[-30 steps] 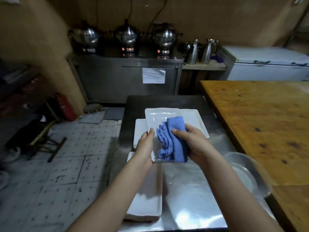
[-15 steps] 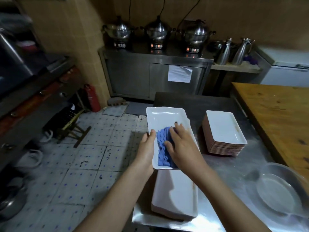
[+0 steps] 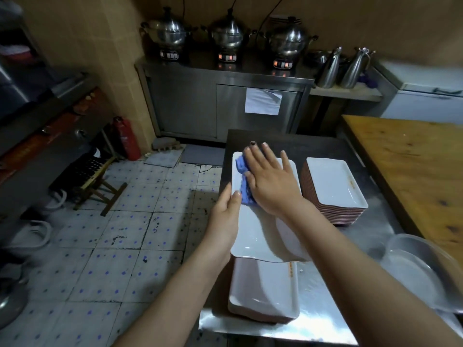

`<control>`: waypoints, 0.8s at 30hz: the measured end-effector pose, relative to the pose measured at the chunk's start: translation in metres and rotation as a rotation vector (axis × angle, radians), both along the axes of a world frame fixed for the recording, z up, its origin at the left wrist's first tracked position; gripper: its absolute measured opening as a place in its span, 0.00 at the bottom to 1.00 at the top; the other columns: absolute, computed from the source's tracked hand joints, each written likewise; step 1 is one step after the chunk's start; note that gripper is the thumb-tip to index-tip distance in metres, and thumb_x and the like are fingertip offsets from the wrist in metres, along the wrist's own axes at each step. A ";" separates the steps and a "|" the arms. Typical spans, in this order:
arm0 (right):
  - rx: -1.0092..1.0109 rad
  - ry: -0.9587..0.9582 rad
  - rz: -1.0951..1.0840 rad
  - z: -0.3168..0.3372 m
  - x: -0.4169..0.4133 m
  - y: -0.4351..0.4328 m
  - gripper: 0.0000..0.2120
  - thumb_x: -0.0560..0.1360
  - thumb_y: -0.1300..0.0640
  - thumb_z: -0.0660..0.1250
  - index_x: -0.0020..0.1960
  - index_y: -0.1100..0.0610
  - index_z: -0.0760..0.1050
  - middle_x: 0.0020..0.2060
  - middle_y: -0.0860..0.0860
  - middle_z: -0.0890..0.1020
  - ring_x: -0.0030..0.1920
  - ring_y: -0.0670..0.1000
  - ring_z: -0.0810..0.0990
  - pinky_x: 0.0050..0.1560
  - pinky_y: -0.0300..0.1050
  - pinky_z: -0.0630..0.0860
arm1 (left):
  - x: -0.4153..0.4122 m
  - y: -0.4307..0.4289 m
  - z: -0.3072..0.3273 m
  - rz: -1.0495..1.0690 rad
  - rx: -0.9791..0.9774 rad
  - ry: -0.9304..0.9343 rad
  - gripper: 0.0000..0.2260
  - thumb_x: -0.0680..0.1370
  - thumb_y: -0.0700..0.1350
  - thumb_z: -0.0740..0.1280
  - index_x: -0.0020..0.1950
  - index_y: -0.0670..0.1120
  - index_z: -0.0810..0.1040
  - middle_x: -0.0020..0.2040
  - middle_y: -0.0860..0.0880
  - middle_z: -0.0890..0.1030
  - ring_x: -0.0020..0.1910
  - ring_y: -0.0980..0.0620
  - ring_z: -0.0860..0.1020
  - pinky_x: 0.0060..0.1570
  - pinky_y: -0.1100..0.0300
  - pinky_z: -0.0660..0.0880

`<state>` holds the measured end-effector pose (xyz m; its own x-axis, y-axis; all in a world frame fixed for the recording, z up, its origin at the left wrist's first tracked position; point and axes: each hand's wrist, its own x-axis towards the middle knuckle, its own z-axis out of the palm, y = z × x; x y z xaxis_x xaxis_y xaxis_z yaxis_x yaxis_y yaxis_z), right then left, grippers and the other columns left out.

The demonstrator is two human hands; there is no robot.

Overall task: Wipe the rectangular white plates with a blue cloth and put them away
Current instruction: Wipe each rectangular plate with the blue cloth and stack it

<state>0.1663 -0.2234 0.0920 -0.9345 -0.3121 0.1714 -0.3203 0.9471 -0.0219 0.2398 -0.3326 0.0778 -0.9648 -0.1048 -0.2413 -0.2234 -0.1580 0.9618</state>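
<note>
My left hand (image 3: 225, 214) grips the plate (image 3: 253, 236) by its left edge, over the near stack (image 3: 265, 291). My right hand (image 3: 270, 181), fingers flat, presses the cloth (image 3: 241, 181) on its far end. Pressing hard there could lever the plate loose.

Open counter (image 3: 375, 234) between right plate stack (image 3: 333, 184) and bowl (image 3: 421, 271)
</note>
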 end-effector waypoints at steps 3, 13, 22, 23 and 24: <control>-0.066 -0.028 -0.124 -0.010 0.012 0.012 0.25 0.82 0.50 0.42 0.78 0.55 0.43 0.77 0.50 0.46 0.77 0.51 0.41 0.74 0.51 0.37 | -0.003 -0.008 0.003 0.048 0.030 -0.015 0.15 0.82 0.49 0.56 0.68 0.53 0.69 0.54 0.53 0.81 0.47 0.55 0.81 0.36 0.65 0.78; -0.152 -0.032 -0.024 -0.018 0.032 -0.008 0.25 0.82 0.49 0.43 0.78 0.49 0.44 0.77 0.46 0.44 0.76 0.49 0.38 0.72 0.52 0.35 | -0.004 0.002 0.002 -0.006 -0.041 0.004 0.16 0.81 0.52 0.56 0.69 0.54 0.70 0.57 0.56 0.78 0.49 0.60 0.79 0.44 0.68 0.76; -0.126 0.001 -0.230 -0.032 0.028 0.033 0.25 0.82 0.49 0.42 0.78 0.54 0.46 0.77 0.52 0.47 0.77 0.54 0.41 0.75 0.52 0.42 | -0.011 -0.009 0.004 0.013 0.009 0.030 0.10 0.81 0.45 0.57 0.55 0.59 0.72 0.41 0.60 0.81 0.34 0.62 0.81 0.32 0.66 0.78; -0.130 0.016 -0.198 -0.038 0.039 0.028 0.26 0.82 0.49 0.41 0.77 0.55 0.49 0.77 0.53 0.49 0.77 0.56 0.43 0.74 0.52 0.44 | -0.013 -0.011 0.005 0.042 0.013 0.032 0.09 0.82 0.45 0.57 0.56 0.58 0.72 0.41 0.59 0.81 0.33 0.62 0.81 0.30 0.67 0.78; -0.141 0.005 -0.167 -0.043 0.053 0.023 0.27 0.80 0.48 0.40 0.77 0.57 0.51 0.77 0.54 0.52 0.77 0.57 0.45 0.74 0.53 0.46 | -0.015 -0.013 0.005 0.066 0.012 0.029 0.09 0.82 0.45 0.57 0.56 0.57 0.72 0.41 0.58 0.81 0.32 0.62 0.81 0.29 0.67 0.77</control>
<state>0.2195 -0.2006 0.0490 -0.9703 -0.1253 0.2071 -0.1593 0.9747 -0.1566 0.2245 -0.3459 0.0826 -0.9625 -0.1658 -0.2146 -0.1838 -0.1830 0.9658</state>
